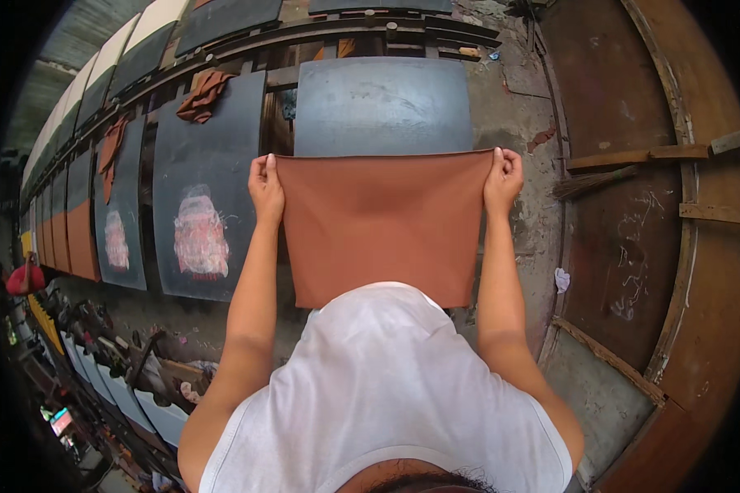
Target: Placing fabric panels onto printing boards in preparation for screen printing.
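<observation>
A rust-brown sheet of fabric (382,230) is stretched out between my hands, its top edge nearly straight, its lower part reaching my white shirt. My left hand (265,187) pinches the top left corner and my right hand (504,182) pinches the top right corner, thumbs on top. Just beyond the fabric's top edge lies a smooth grey-blue rectangular board (382,105), its near part hidden behind the cloth.
To the left run dark boards (191,148) on rails, two with pale printed patches and crumpled brown cloths (201,97). A person in red (26,278) is at far left. At right are wooden panels (608,90) and a broom (584,185) along a concrete floor (522,255).
</observation>
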Motion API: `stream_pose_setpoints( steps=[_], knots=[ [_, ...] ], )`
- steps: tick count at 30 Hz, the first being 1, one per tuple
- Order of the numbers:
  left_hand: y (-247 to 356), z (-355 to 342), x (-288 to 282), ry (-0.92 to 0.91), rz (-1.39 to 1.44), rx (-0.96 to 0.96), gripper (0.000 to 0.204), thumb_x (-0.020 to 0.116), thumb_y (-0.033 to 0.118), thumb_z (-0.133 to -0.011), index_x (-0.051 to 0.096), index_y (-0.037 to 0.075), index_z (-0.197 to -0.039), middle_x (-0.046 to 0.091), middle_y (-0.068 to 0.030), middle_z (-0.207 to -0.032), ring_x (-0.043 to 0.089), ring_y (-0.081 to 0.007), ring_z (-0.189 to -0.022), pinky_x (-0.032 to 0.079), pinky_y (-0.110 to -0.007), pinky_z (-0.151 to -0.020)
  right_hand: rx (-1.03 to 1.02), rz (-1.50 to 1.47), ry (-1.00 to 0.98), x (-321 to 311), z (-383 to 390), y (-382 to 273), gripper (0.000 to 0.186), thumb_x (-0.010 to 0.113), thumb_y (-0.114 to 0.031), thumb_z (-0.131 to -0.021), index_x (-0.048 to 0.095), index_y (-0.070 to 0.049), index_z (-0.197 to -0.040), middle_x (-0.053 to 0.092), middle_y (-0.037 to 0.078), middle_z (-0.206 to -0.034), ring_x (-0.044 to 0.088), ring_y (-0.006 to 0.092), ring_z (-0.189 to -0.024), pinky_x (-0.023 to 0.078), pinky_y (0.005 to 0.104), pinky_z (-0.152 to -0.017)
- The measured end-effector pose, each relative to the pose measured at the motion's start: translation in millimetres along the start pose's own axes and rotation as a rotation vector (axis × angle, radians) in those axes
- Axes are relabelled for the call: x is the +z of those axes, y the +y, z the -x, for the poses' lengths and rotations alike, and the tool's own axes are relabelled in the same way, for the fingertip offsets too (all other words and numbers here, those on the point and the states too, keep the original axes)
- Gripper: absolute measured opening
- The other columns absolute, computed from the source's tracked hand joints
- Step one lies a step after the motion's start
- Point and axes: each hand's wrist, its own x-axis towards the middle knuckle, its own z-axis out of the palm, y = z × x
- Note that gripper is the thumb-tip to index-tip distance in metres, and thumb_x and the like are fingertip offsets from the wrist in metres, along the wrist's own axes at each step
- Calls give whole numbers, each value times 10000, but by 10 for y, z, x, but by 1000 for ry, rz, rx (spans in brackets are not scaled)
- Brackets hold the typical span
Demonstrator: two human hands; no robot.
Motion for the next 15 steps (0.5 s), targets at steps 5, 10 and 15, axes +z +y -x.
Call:
stream_pose_setpoints(
  steps=[5,10,15],
  knots=[
    [-213,-217,73,-127,-144,47,237,551,249,-1026,584,22,-971,578,34,-781,505,-32,-709,428,-204,-646,71,118,-96,-89,-214,345,188,687,-211,-927,644,-30,-902,511,-48,-626,405,39,-576,334,249,-513],
    [-540,-278,76,-209,-154,-36,270,539,286,-1031,574,28,-960,574,19,-797,500,-43,-716,421,-227,-635,199,-66,-205,111,-204,910,169,681,-192,-930,639,-30,-914,605,-29,-651,473,30,-597,364,235,-532],
    [-576,-319,79,-259,-158,-127,315,499,336,-1045,563,42,-952,571,15,-805,500,-55,-723,437,-230,-663,303,-166,-260,140,-165,855,162,647,-195,-962,634,-35,-941,640,-7,-681,512,36,-617,411,243,-559]
  ],
)
